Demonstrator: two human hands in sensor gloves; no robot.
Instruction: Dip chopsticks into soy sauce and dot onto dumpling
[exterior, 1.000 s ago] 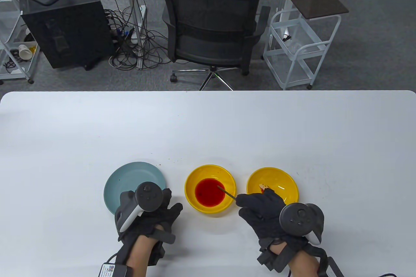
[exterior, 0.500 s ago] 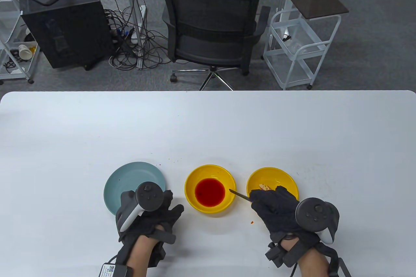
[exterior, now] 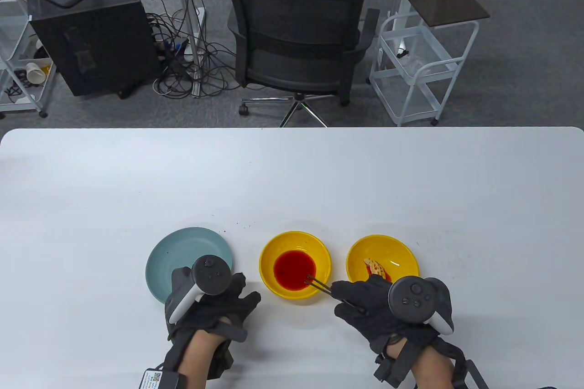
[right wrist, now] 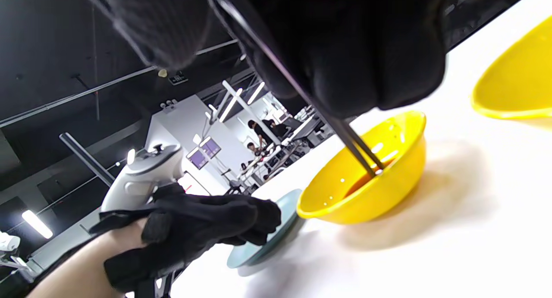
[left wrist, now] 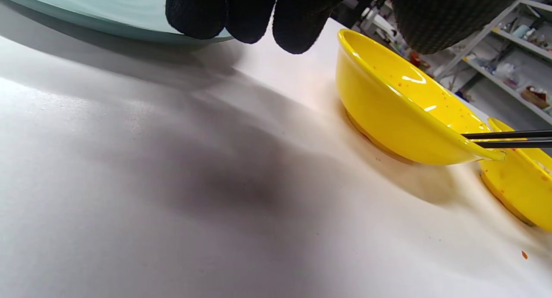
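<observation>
Chopsticks (exterior: 319, 284) are pinched by right hand (exterior: 365, 304), tips dipped in red sauce (exterior: 294, 269) in middle yellow bowl (exterior: 273, 279). Left hand (exterior: 214, 302) is rested flat, fingers loosely spread, on blue plate (exterior: 182, 247) edge. Dumpling (exterior: 375, 267) is sat in right yellow bowl (exterior: 401, 252)

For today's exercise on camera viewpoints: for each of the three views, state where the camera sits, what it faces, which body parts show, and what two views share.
Table view: overhead, looking down; left hand and right hand show.
Left wrist view: low at the tabletop, facing the sauce bowl; fingertips show.
Right wrist view: under the right hand, facing the sauce bowl and left hand; gloved fingers show.
Shared: both wrist views show the chopsticks at the sauce bowl.
</observation>
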